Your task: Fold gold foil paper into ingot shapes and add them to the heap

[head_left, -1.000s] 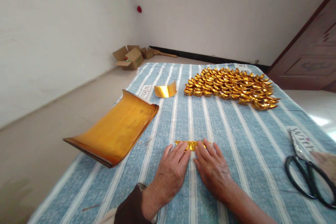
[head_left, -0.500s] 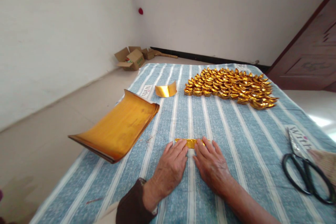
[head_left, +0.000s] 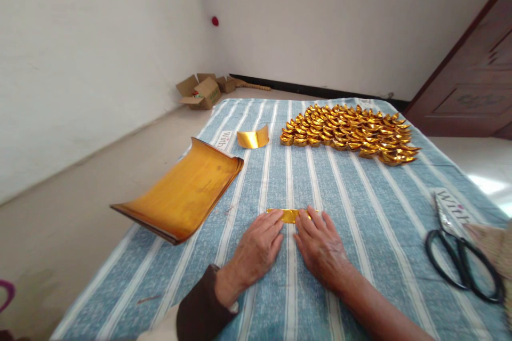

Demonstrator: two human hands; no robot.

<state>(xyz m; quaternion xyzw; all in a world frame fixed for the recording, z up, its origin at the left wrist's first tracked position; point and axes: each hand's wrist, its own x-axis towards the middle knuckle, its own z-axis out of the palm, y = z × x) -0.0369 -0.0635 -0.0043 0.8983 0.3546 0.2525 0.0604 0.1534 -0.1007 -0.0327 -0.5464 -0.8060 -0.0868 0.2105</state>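
My left hand (head_left: pixel 256 248) and my right hand (head_left: pixel 320 245) lie flat side by side on the striped cloth, fingertips pressing on a narrow folded strip of gold foil paper (head_left: pixel 288 215). The strip lies crosswise just beyond my fingers, partly hidden under them. A curled stack of gold paper sheets (head_left: pixel 186 192) rests to the left, overhanging the table's edge. A small curved gold piece (head_left: pixel 252 138) stands farther back. A large cluster of folded gold paper ingots (head_left: pixel 349 132) covers the far right part of the cloth.
Black scissors (head_left: pixel 460 253) lie at the right edge beside a woven straw thing (head_left: pixel 494 242). The blue-and-white striped cloth (head_left: pixel 360 208) covers the table. Open cardboard boxes (head_left: pixel 202 90) sit on the floor by the far wall. A brown door (head_left: pixel 472 85) stands at right.
My hands have stayed on the gold strip, fingers drawn slightly closer over it. The view has shifted a little, so everything appears nudged to the right and down.
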